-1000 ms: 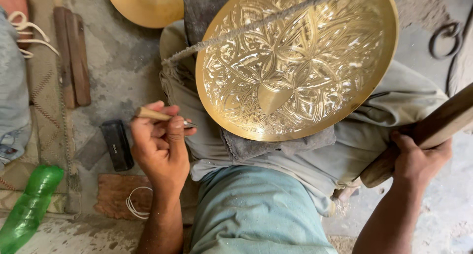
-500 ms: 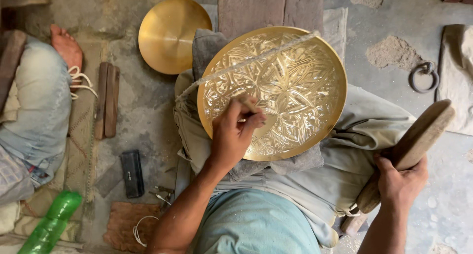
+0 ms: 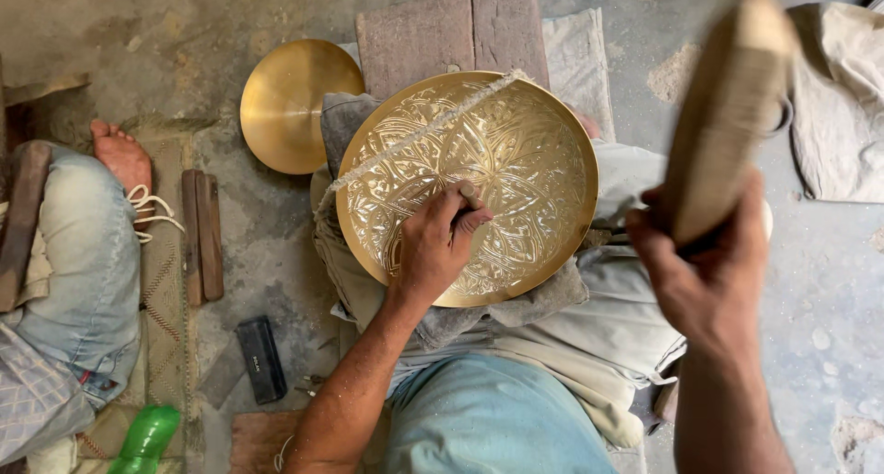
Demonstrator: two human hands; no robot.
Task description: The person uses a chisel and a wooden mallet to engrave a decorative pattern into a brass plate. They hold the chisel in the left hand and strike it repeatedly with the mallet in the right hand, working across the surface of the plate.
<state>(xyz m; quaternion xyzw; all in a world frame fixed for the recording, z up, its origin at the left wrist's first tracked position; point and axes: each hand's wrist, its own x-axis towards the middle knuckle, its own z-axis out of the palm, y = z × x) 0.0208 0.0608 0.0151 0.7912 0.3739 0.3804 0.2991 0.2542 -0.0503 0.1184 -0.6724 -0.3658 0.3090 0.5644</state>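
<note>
- the engraved brass tray (image 3: 516, 161) lies tilted on the person's lap, over grey cloth (image 3: 543, 299) and pale trousers, its chased floral pattern facing up.
- a frayed white cord (image 3: 433, 129) runs slantwise across the tray's upper left part, from the rim near the top down to the left edge.
- the left hand (image 3: 437, 248) rests on the lower middle of the tray, fingers pinched round a small punch (image 3: 471, 196) whose tip touches the metal.
- the right hand (image 3: 704, 276) is raised off to the right of the tray, well apart from it, fist closed round the handle of a wooden mallet (image 3: 727, 115); the mallet is blurred, so its exact shape is hard to tell.
- just beyond the tray's far rim lie two reddish brick slabs (image 3: 460, 23) side by side on a pale cloth.
- a smaller plain brass dish (image 3: 295, 106) sits on the ground to the upper left, near the tray but apart from it.
- the floor (image 3: 166, 32) is rough grey concrete, dusty and patched.
- on the left, another person's knee in light jeans (image 3: 87, 253) and a bare foot (image 3: 124, 156) rest by a woven mat (image 3: 166, 299), with two wooden strips (image 3: 203, 235) alongside.
- a small dark block (image 3: 261, 359) and a green plastic bottle (image 3: 147, 437) lie lower left.
</note>
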